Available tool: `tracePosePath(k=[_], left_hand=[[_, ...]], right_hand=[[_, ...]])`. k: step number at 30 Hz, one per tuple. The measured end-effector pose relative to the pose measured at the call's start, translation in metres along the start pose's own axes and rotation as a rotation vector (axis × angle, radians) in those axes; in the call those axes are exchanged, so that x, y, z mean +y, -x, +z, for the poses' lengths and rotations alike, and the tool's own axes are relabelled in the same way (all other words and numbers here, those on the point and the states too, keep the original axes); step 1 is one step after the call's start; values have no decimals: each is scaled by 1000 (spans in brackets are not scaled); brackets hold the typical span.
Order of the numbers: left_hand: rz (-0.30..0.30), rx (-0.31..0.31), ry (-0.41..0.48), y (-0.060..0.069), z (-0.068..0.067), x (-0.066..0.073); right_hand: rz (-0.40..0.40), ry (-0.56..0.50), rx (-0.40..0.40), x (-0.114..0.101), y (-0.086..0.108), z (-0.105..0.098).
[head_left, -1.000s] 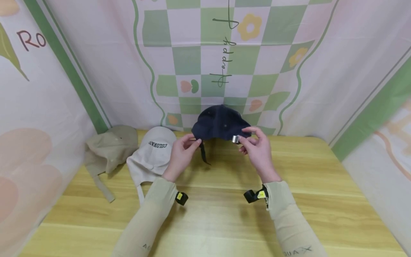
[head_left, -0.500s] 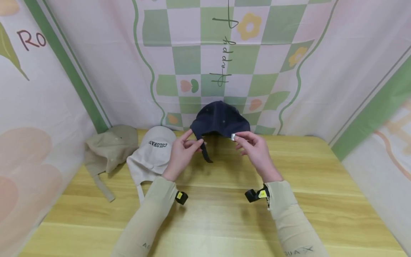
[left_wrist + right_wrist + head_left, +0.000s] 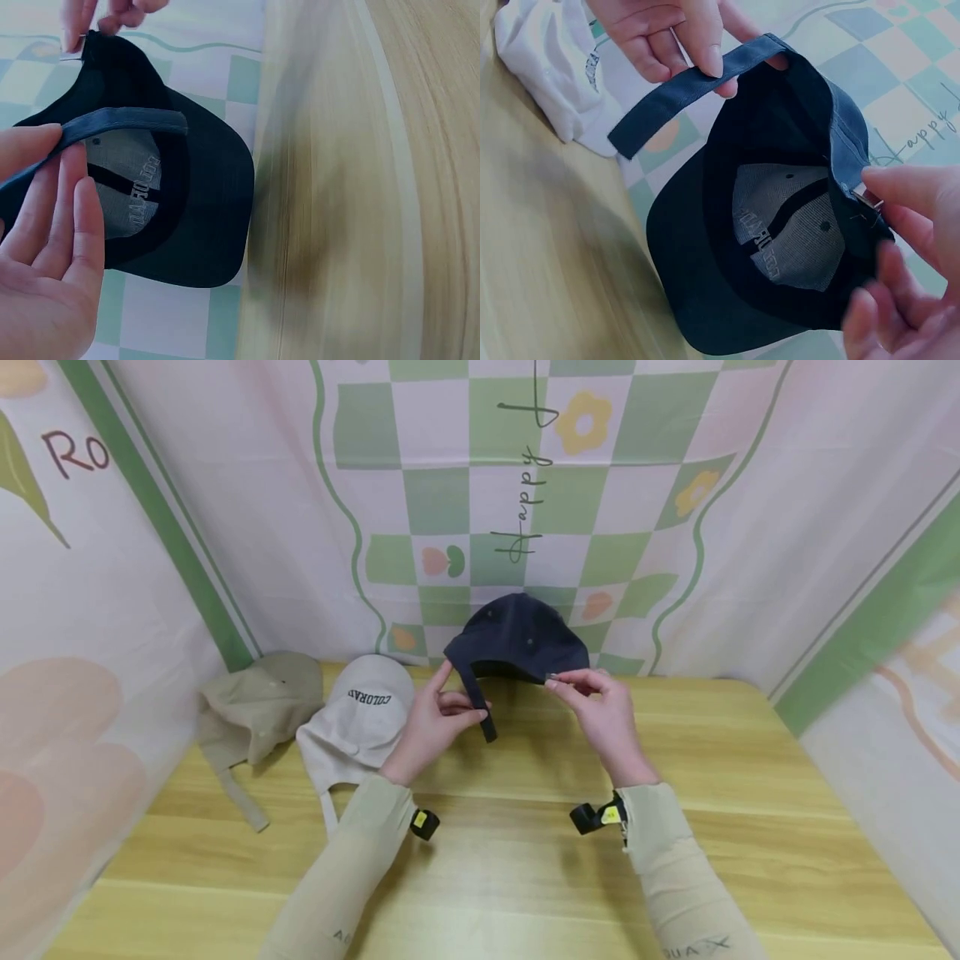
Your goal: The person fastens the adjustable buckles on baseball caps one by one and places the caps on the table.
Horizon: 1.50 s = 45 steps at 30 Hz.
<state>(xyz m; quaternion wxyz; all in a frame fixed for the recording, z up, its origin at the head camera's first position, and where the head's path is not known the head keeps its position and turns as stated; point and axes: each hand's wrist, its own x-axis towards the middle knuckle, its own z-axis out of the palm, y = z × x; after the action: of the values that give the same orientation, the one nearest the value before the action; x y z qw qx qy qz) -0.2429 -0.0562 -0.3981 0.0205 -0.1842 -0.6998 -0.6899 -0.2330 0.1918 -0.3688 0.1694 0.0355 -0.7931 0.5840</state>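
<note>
Spanning the gap between the two hands, a navy cap (image 3: 521, 631) sits near the centre of the head view, its back opening turned toward the camera. The left hand (image 3: 433, 722), left of centre, pinches the cap's loose strap (image 3: 667, 101) between thumb and fingers, the free end sticking out past the thumb. The right hand (image 3: 603, 714), right of centre, has thumb and forefinger nipped together on the small metal buckle (image 3: 866, 199) at the cap's other back edge. In the right wrist view the brim (image 3: 705, 292) fills the lower middle; whether it touches the worktop (image 3: 510, 885) I cannot tell. At the head view's left, an off-white cap (image 3: 375, 681) with dark lettering lies just beside a khaki cap (image 3: 281, 693), each with a strap hanging down. A green-checked cloth (image 3: 510, 435) fills the upper middle.
</note>
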Motion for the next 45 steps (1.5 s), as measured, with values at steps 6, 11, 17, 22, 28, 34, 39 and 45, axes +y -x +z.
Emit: tracePosePath(k=[6, 11, 17, 22, 28, 34, 39, 45], left_hand=[[-2, -7, -39, 2, -1, 2], [20, -35, -58, 2, -1, 0], [62, -38, -67, 1, 0, -1], [88, -26, -73, 0, 1, -1], [75, 6, -91, -2, 2, 2], [75, 40, -128, -2, 4, 6], [82, 35, -47, -3, 6, 10], [73, 11, 55, -3, 9, 17]], right_hand=[[-49, 44, 51, -2, 2, -1], [-74, 36, 38, -1, 1, -2], [-71, 54, -67, 1, -2, 0], [-88, 127, -98, 1, -1, 0], [-125, 135, -94, 1, 0, -1], [-86, 72, -155, -4, 1, 1], [-33, -4, -175, -6, 1, 3], [-10, -96, -199, -5, 1, 4]])
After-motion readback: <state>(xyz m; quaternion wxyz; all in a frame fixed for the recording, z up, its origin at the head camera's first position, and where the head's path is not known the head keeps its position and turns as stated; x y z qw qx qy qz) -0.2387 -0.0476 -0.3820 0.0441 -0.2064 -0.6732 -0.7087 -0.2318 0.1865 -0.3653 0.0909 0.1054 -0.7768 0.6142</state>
